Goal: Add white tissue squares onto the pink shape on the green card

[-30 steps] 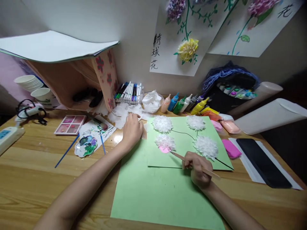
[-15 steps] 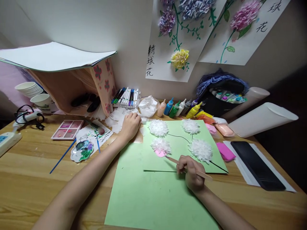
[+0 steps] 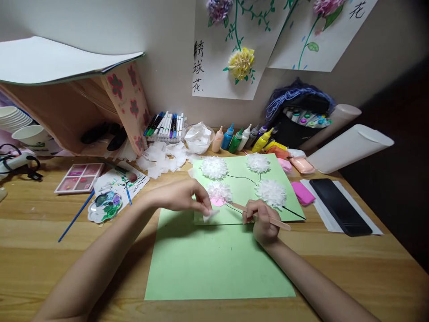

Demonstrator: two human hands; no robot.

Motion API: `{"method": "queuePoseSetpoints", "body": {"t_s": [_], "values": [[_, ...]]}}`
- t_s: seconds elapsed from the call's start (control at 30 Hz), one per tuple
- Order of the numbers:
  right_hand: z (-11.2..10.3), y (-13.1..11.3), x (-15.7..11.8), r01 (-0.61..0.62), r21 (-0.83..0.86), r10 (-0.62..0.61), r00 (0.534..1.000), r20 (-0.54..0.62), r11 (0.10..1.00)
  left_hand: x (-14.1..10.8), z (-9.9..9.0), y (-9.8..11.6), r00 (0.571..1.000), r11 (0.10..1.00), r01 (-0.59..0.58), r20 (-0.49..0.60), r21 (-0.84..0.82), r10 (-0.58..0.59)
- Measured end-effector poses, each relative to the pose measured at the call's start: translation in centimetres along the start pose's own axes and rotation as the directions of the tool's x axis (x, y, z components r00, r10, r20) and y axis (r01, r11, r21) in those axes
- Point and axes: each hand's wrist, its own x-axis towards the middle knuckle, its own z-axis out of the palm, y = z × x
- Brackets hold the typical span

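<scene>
Between the hands (image 3: 183,196), white ruffled flower (image 3: 219,189), pink patch (image 3: 218,201) showing

A wooden table (image 3: 27,268) with visible grain is lit dimly and unevenly. Behind the table, a plain pale wall (image 3: 161,27) is seen, on which one flower picture (image 3: 214,67) and a second flower picture (image 3: 325,53) are displayed above the table's back edge. Beyond the table's right edge, a dark area (image 3: 402,165) is left in shadow.
</scene>
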Motion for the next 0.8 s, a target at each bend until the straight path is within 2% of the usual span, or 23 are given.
{"method": "queuePoseSetpoints", "body": {"t_s": [0.03,0.07,0.17,0.27,0.4,0.53,0.67,0.8], "values": [[0.0,0.1,0.0,0.003,-0.016,-0.003,1.0,0.008,1.0,0.3,0.6,-0.1,0.997,1.0,0.028,0.071,-0.008,-0.027],[0.0,0.2,0.0,0.008,-0.035,-0.008,1.0,0.022,0.999,0.6,1.1,-0.3,0.995,0.998,0.064,0.083,-0.006,-0.064],[0.0,0.2,0.0,0.051,-0.076,-0.045,0.996,0.081,0.996,1.9,2.4,-1.0,0.984,0.986,0.162,-0.079,0.044,-0.159],[-0.1,0.1,0.1,0.124,-0.078,-0.117,0.988,0.097,0.989,2.6,3.2,-1.1,0.95,0.966,0.222,-0.25,0.131,-0.185],[-0.2,0.0,0.1,0.205,-0.081,-0.198,0.976,0.091,0.975,3.1,4.4,-0.7,0.918,0.947,0.207,-0.383,0.245,-0.102],[-0.1,-0.3,0.2,0.304,-0.106,-0.291,0.949,0.122,0.947,3.6,5.5,-0.7,0.916,0.942,0.147,-0.401,0.301,-0.014],[-0.1,-0.6,0.5,0.353,-0.153,-0.327,0.929,0.174,0.923,4.0,6.0,-0.6,0.886,0.914,0.183,-0.463,0.364,0.007],[-0.1,-0.7,0.7,0.393,-0.218,-0.355,0.915,0.195,0.893,4.2,6.2,-0.2,0.877,0.904,0.197,-0.48,0.378,0.009]]}}
